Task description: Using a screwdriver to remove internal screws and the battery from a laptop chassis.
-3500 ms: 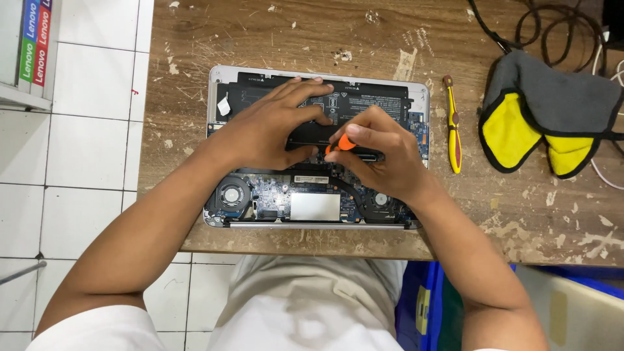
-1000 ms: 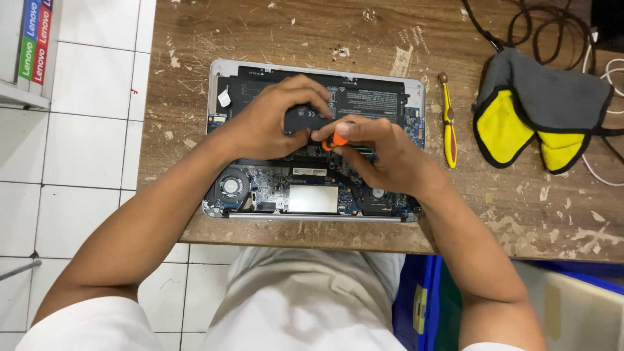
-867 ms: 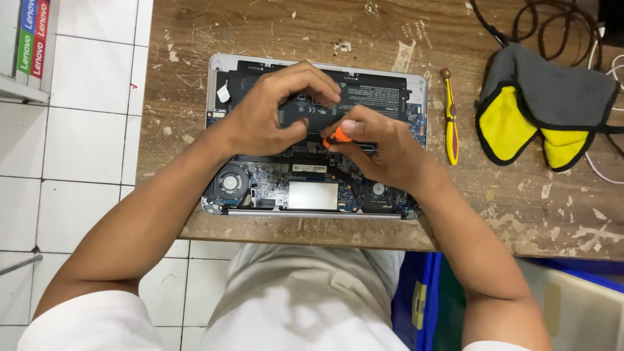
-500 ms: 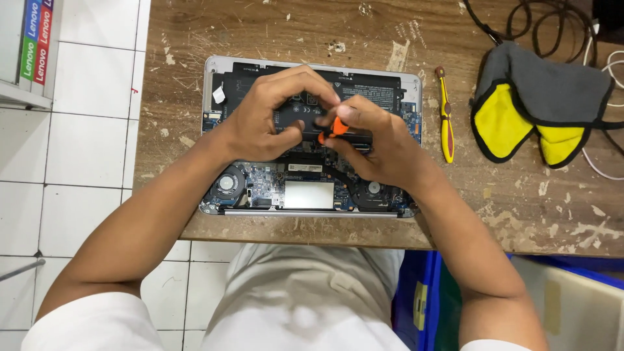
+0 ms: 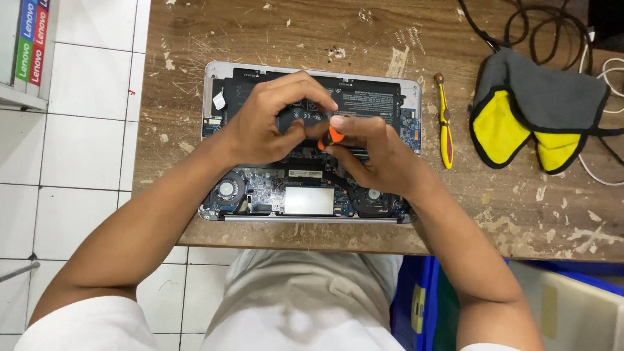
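Observation:
An opened silver laptop (image 5: 214,117) lies bottom-up on the worn wooden table (image 5: 273,32), showing its black battery (image 5: 364,101), two fans and blue circuit board. My right hand (image 5: 374,153) grips a small orange-handled screwdriver (image 5: 333,136), held over the middle of the laptop at the battery's near edge. My left hand (image 5: 266,123) rests on the battery beside it, fingers curled, with its fingertips close to the screwdriver.
A yellow-handled screwdriver (image 5: 444,127) lies just right of the laptop. A grey and yellow cloth (image 5: 533,110) sits further right, with black cables (image 5: 539,26) behind it. A blue bin (image 5: 416,299) stands under the table's right side. White tiled floor lies to the left.
Both hands have stayed over the middle of the laptop with the orange screwdriver. The hands shifted slightly toward the battery, and the left fingers curled closer to the tool.

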